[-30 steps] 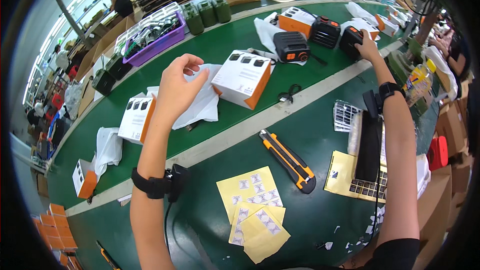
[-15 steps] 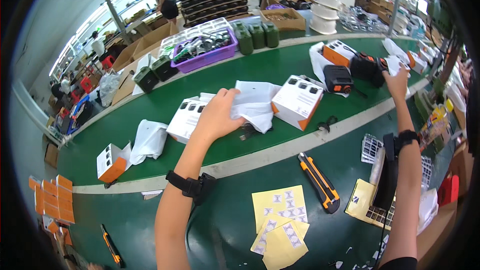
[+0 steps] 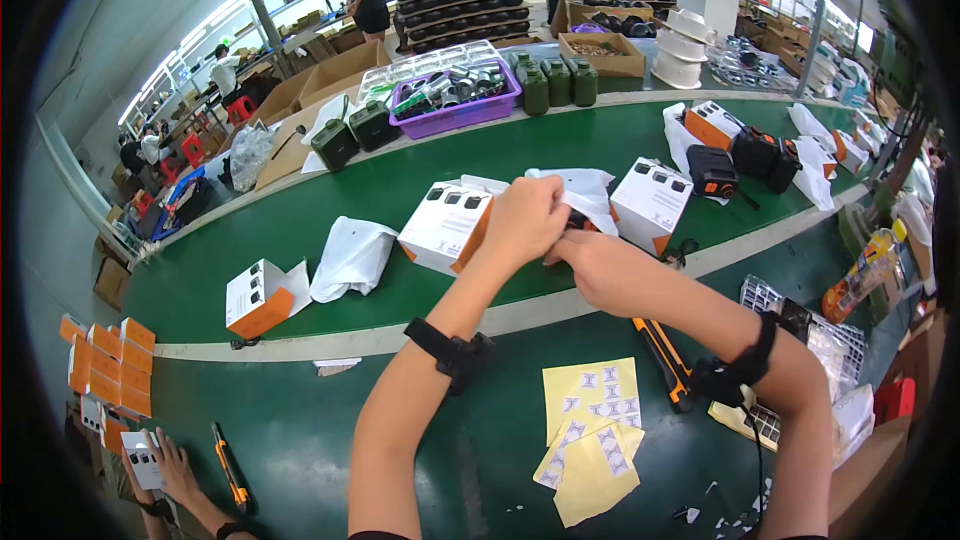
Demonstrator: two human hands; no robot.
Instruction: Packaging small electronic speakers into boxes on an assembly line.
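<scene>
Head view: the left hand (image 3: pixel 528 220) and the right hand (image 3: pixel 600 265) meet above the green surface (image 3: pixel 300 410), both working a white plastic bag (image 3: pixel 585 190) that lies between two white-and-orange cartons. The left grip is pressed together, pinching the bag's near edge; the right hand touches the bag from below, and whether its grip is spread or closed cannot be told, as the fingers are hidden. The bag sits just right of the left carton (image 3: pixel 445 225) and touches the right carton (image 3: pixel 650 205). A dark object shows under the bag edge; its kind cannot be told. To do this step well, judged from the pose: keep both pinches close together on the bag edge, pull evenly, and hold the wrists clear of the cartons. Nearer the person than the bag, an orange utility knife (image 3: pixel 665 360) and yellow label sheets (image 3: pixel 590 430) lie on the surface.
</scene>
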